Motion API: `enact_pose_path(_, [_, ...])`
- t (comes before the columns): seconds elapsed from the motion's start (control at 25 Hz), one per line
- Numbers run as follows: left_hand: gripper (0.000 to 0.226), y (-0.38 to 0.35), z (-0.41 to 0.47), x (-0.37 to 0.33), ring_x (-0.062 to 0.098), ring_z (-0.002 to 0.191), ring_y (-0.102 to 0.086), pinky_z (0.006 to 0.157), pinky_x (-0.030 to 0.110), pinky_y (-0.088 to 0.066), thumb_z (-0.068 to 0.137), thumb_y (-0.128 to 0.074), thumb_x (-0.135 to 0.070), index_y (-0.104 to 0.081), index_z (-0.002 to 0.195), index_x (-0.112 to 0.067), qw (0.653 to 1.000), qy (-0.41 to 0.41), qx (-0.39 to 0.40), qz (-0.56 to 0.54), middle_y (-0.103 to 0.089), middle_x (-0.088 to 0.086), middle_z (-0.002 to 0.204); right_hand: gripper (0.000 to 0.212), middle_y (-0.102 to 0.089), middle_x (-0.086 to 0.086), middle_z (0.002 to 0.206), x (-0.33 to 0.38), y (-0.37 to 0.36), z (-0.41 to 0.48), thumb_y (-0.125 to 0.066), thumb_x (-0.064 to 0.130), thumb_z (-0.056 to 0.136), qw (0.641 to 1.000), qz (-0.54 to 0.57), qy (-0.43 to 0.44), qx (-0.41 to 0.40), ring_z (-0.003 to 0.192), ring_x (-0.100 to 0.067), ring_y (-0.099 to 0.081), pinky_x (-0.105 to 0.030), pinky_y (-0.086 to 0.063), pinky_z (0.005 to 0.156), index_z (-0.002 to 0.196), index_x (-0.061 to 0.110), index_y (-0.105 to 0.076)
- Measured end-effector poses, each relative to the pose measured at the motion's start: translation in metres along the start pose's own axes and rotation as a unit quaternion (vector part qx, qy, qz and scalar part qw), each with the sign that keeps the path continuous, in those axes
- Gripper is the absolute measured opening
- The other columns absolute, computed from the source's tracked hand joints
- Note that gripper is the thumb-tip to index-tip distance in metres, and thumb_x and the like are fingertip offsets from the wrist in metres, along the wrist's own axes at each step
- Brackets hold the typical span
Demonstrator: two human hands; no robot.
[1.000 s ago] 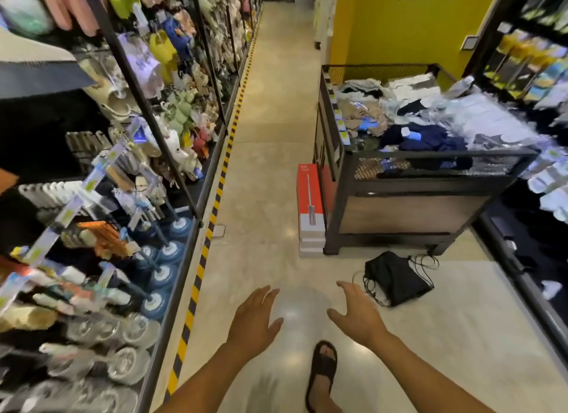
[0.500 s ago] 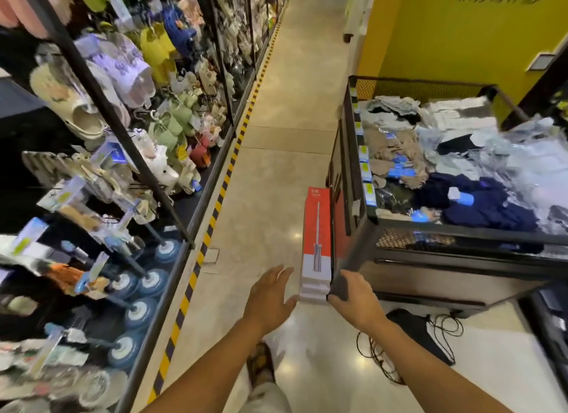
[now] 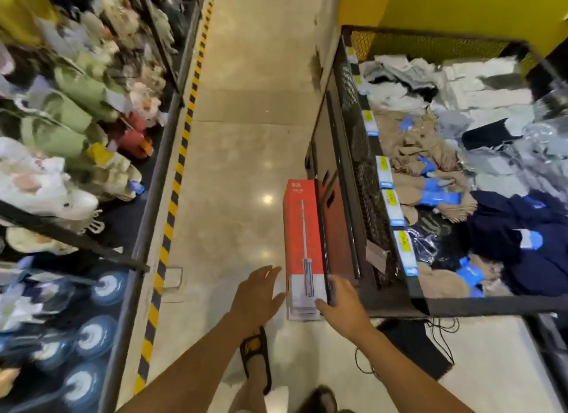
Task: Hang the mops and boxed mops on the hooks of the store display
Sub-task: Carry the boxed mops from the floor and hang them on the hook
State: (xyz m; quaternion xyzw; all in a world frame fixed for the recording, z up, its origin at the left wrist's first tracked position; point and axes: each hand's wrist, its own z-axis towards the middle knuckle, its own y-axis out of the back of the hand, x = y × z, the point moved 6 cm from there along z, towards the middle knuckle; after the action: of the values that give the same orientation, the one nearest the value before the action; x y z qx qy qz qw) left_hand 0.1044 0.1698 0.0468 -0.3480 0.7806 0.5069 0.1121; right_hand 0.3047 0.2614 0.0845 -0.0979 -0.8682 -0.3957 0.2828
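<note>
- The boxed mops [image 3: 302, 228] lie flat in a stack on the floor [image 3: 239, 166]. The top box is red with a white near end and carries a mop drawing. The stack's long right side runs along the base of the mesh bin [image 3: 353, 135].
- We see the left hand [image 3: 256, 292] just beside the stack's near left corner, fingers straight and spread, holding nothing. We cannot tell whether it touches the box.
- The right hand [image 3: 344, 308] is at the stack's near right corner. Its thumb points at the white end and its fingers [image 3: 336, 286] reach forward along the dark gap between stack and bin. The fingers are extended, not closed on anything.
- The bin holds folded garments [image 3: 491, 228], with price tags [image 3: 384, 172] along its left rim.
- A black bag [image 3: 412, 351] with cords lies on the floor at the bin's near corner.
- A sandalled foot [image 3: 256, 354] stands below the hands.
- Round blue-and-white mops [image 3: 104, 285] hang on the display at lower left, beyond a yellow-and-black floor stripe [image 3: 178, 172].
</note>
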Motion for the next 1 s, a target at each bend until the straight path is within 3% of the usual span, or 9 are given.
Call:
enact_pose_path(0.16, [0.065,-0.038,0.088,0.029,0.022,0.150,-0.037,0.121,0.038,-0.036,0.104,-0.054,-0.046,-0.029,0.161,-0.027,0.999,0.007,0.022,-0.044,-0.036,0.000,0.165,0.050,-0.051,0.004,0.127,-0.026,-0.033,0.086,-0.067,0.012,0.095,0.999,0.008,-0.033,0.007,0.119,-0.014,-0.050,-0.022,-0.038,0.098,0.142,0.017,-0.050])
enact_pose_path(0.28, [0.059,-0.092,0.143,0.052,0.019,0.143,-0.046,0.119,0.040,-0.040,0.102,-0.056,-0.045,-0.037,0.157,-0.032,0.992,0.036,0.072,-0.094,-0.045,-0.003,0.158,0.058,-0.051,-0.006,0.142,-0.069,-0.076,0.144,-0.068,0.012,0.095,0.998,0.006,-0.058,0.021,0.132,-0.024,-0.049,-0.030,-0.039,0.107,0.148,0.013,-0.046])
enact_pose_path(0.36, [0.050,-0.129,0.174,0.065,0.012,0.133,-0.057,0.116,0.042,-0.046,0.101,-0.058,-0.046,-0.048,0.149,-0.036,0.984,0.039,0.088,-0.152,-0.057,-0.009,0.148,0.057,-0.052,-0.010,0.142,-0.100,-0.104,0.176,-0.069,0.014,0.094,0.996,0.012,-0.089,0.023,0.132,-0.029,-0.051,-0.033,-0.042,0.104,0.147,0.014,-0.047])
enact_pose_path(0.48, [0.042,-0.182,0.212,0.086,-0.008,0.115,-0.054,0.108,0.013,-0.038,0.103,-0.062,-0.030,-0.047,0.142,-0.031,0.977,0.060,0.095,-0.183,-0.049,-0.027,0.134,0.051,-0.058,-0.004,0.130,-0.139,-0.139,0.219,-0.069,0.023,0.096,0.992,0.031,-0.122,0.020,0.123,-0.025,-0.057,-0.034,-0.047,0.098,0.142,0.017,-0.049])
enact_pose_path(0.6, [0.031,-0.229,0.248,0.113,-0.023,0.097,-0.061,0.096,0.014,-0.055,0.100,-0.068,-0.035,-0.056,0.129,-0.034,0.965,0.065,0.077,-0.241,-0.058,-0.036,0.115,0.051,-0.061,0.007,0.125,-0.171,-0.169,0.256,-0.070,0.031,0.094,0.990,0.042,-0.130,0.027,0.119,-0.017,-0.060,-0.037,-0.052,0.100,0.140,0.025,-0.050])
enact_pose_path(0.76, [0.037,-0.290,0.290,0.146,-0.007,0.093,-0.063,0.071,-0.003,-0.048,0.096,-0.073,-0.038,-0.055,0.126,-0.026,0.943,0.110,0.050,-0.310,-0.060,-0.024,0.110,0.050,-0.058,0.001,0.129,-0.225,-0.198,0.294,-0.064,0.021,0.098,0.975,0.081,-0.208,0.011,0.120,-0.020,-0.057,-0.029,-0.045,0.089,0.145,0.019,-0.046])
enact_pose_path(0.84, [0.044,-0.314,0.303,0.155,0.004,0.098,-0.067,0.066,0.004,-0.050,0.092,-0.074,-0.044,-0.051,0.128,-0.032,0.916,0.155,0.054,-0.365,-0.063,-0.017,0.112,0.051,-0.055,-0.005,0.138,-0.246,-0.210,0.303,-0.062,0.018,0.099,0.969,0.091,-0.230,-0.005,0.131,-0.025,-0.053,-0.030,-0.044,0.095,0.147,0.014,-0.045])
enact_pose_path(0.92, [0.042,-0.336,0.309,0.165,0.019,0.109,-0.072,0.074,0.014,-0.054,0.087,-0.073,-0.051,-0.050,0.121,-0.042,0.883,0.196,0.055,-0.424,-0.068,-0.009,0.119,0.061,-0.051,-0.005,0.151,-0.264,-0.218,0.306,-0.065,0.014,0.096,0.962,0.111,-0.246,-0.033,0.141,-0.024,-0.046,-0.035,-0.041,0.111,0.152,0.013,-0.042])
enact_pose_path(1.0, [0.029,-0.349,0.307,0.168,0.013,0.103,-0.074,0.070,0.021,-0.059,0.096,-0.069,-0.046,-0.050,0.118,-0.052,0.840,0.224,0.096,-0.485,-0.071,-0.011,0.119,0.060,-0.057,-0.006,0.143,-0.278,-0.223,0.305,-0.067,0.004,0.094,0.943,0.183,-0.264,-0.083,0.136,-0.021,-0.051,-0.043,-0.040,0.118,0.150,0.011,-0.046])
